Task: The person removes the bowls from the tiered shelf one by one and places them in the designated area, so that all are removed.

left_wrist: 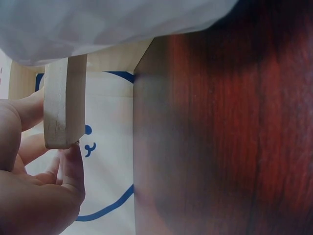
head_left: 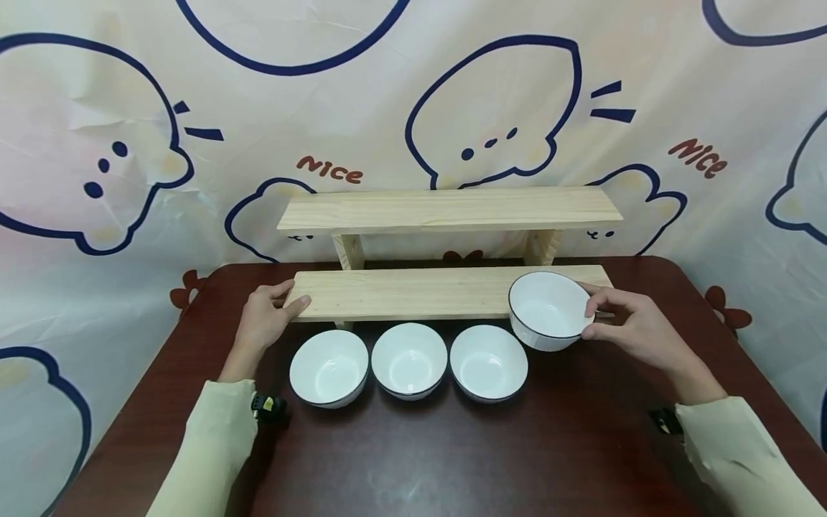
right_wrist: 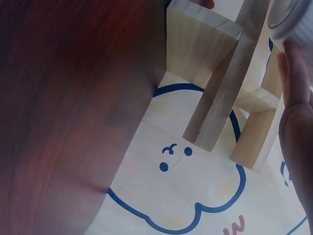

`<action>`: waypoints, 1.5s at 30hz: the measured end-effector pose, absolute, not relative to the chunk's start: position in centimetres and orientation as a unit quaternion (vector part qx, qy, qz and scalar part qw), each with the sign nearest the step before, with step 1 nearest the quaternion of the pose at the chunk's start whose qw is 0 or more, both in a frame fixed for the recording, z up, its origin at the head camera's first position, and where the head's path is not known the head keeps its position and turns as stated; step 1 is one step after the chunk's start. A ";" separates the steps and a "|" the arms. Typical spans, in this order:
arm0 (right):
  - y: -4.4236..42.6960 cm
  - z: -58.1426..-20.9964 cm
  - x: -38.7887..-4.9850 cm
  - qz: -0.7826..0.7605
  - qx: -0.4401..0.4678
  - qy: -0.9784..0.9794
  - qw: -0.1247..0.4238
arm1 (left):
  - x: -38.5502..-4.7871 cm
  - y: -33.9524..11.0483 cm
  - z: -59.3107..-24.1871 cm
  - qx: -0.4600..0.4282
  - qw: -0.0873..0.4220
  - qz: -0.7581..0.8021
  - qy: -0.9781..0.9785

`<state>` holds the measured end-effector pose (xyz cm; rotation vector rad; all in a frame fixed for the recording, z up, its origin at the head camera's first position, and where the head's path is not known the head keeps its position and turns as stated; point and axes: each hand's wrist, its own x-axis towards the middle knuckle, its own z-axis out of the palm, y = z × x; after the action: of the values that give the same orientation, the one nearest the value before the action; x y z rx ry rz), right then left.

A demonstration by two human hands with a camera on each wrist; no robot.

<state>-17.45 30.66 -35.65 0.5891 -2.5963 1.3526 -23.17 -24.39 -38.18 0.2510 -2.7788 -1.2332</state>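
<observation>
My left hand [head_left: 266, 319] grips the left end of the lower board of a two-tier wooden shelf [head_left: 400, 296]. In the left wrist view, the thumb and fingers lie on opposite faces of that board [left_wrist: 56, 107]. My right hand [head_left: 623, 323] holds a white bowl [head_left: 549, 305] with a dark rim by its right side, over the front edge of the lower board near its right end. The right wrist view catches only part of this bowl [right_wrist: 293, 22]. Three similar white bowls, the left [head_left: 328, 368], the middle [head_left: 410, 360] and the right [head_left: 489, 362], stand in a row before the shelf.
The upper board [head_left: 446, 210] sits behind and above the lower one on wooden supports [head_left: 543, 248]. A dark reddish-brown table [head_left: 452, 459] carries everything. Behind it hangs a pale sheet [head_left: 362, 129] with cartoon outlines.
</observation>
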 end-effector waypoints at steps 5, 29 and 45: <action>31.3 -36.2 -17.2 0.444 0.188 -0.872 0.084 | -23.1 -24.3 -38.2 0.083 0.044 -0.404 -0.910; 33.2 -37.7 -15.8 0.451 0.182 -0.871 0.064 | -23.1 -24.3 -38.0 0.072 0.049 -0.408 -0.909; 33.8 -38.9 -15.4 0.466 0.212 -0.858 0.029 | -23.1 -24.4 -38.1 0.076 0.049 -0.406 -0.910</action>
<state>-15.41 33.76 -38.90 0.6552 -2.6484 1.4384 -23.10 -24.38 -38.10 0.2312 -2.7708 -1.2357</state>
